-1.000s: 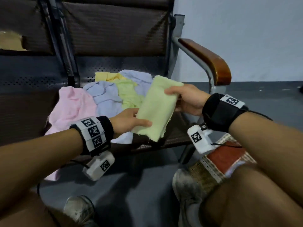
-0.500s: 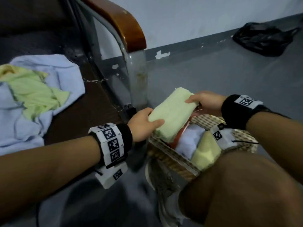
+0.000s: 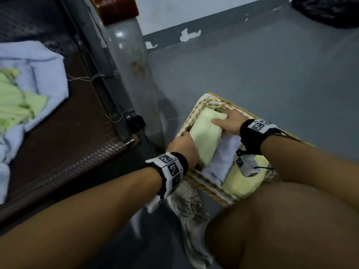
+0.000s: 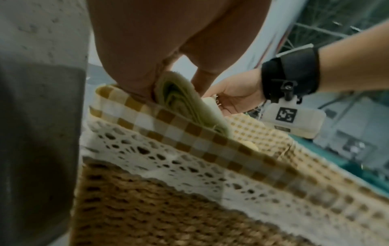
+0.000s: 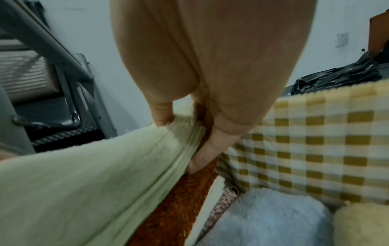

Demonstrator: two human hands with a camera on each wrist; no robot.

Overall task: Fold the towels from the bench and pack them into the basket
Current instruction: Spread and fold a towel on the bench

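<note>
Down on the gray floor (image 3: 252, 74), beside the bench (image 3: 64, 144), a woven basket (image 3: 196, 183) with a yellow checked lining (image 5: 315, 149). Inside it, at the bench-side end, a folded green towel (image 3: 206, 136), held at both ends. Left hand (image 3: 184, 148) at the near end, thumb and fingers curled round the folded edge, pinching it; same grip seen from the left wrist view, with the towel's layers (image 4: 185, 99) squeezed between thumb and fingers. Right hand (image 3: 227, 123) at the far end, thumb on top, fingers (image 5: 212, 149) tucked under the edge and pressed close together. Under the green towel, something rust red (image 5: 174, 208). Next to it in the basket, a folded pale blue towel (image 3: 221, 158), touching the green one. Past that, at the other end, a folded yellow towel (image 3: 244, 183). Up on the bench seat, well apart from the basket, a loose blue towel (image 3: 38, 61) with a crumpled green towel (image 3: 17, 105) on top of it. Far off by the wall, a black plastic bag (image 3: 330, 10).
</note>
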